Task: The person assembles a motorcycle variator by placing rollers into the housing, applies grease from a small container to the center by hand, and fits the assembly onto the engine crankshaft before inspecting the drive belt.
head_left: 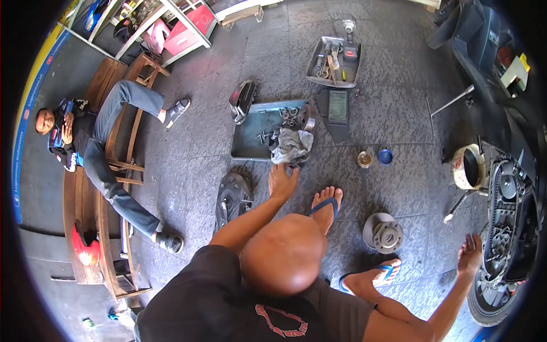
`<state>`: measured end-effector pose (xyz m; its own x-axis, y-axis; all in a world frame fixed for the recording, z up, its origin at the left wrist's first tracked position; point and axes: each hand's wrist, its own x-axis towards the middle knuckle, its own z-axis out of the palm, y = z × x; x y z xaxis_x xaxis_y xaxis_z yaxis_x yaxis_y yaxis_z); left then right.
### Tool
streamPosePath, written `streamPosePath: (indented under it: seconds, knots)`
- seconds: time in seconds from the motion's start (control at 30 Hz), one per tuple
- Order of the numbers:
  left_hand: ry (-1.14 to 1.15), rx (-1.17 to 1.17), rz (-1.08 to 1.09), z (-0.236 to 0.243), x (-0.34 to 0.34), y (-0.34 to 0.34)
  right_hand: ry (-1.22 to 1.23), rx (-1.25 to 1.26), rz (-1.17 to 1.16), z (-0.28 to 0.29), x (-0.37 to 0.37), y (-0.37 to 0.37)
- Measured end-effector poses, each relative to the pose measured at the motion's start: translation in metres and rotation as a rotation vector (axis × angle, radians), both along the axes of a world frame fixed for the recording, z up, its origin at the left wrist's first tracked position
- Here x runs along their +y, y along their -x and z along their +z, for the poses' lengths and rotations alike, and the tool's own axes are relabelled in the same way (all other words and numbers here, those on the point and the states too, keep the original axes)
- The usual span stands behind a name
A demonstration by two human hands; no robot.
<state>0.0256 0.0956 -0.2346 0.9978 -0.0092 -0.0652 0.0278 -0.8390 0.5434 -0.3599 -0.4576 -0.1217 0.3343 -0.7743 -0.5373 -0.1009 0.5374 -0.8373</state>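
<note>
My left hand (283,181) reaches to the near edge of a blue-grey tray (246,137). Its fingers close on a crumpled grey rag (292,145) there, and the fingertips are partly hidden. Metal parts (289,116) and a round metal drum (307,117) lie in the tray. Off to the right, my right hand (469,256) is empty with fingers stretched out, beside the exposed drive case (504,228) of a motor scooter; whether it touches the case I cannot tell. A metal pulley assembly (384,233) lies on the floor between my right foot and the scooter.
A dark engine cover (232,199) lies left of my forearm. Beyond are a tool tray (310,77), a power wrench (350,50), a small pot (364,159) and a blue lid (385,157). A bucket (467,166) stands by the scooter. Another person (108,131) sits on a wooden bench (85,228).
</note>
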Motion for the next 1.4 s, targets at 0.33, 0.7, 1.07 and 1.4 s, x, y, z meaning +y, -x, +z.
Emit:
streamPosePath:
  seconds: [0.33,0.7,1.07,1.4]
  knots:
    - [-0.222,-0.045,0.098,-0.015,0.002,-0.089,0.119,0.178,0.219,0.092,0.038,-0.066]
    - [0.239,-0.359,0.074,0.019,0.019,-0.007,0.393,0.563,0.958,0.034,0.108,-0.171]
    - [-0.035,-0.366,0.332,0.026,0.112,-0.106,0.277,0.659,0.745,-0.007,0.070,-0.160]
    - [-0.158,-0.009,0.009,0.004,0.049,-0.129,0.237,0.608,0.841,0.011,0.102,-0.167]
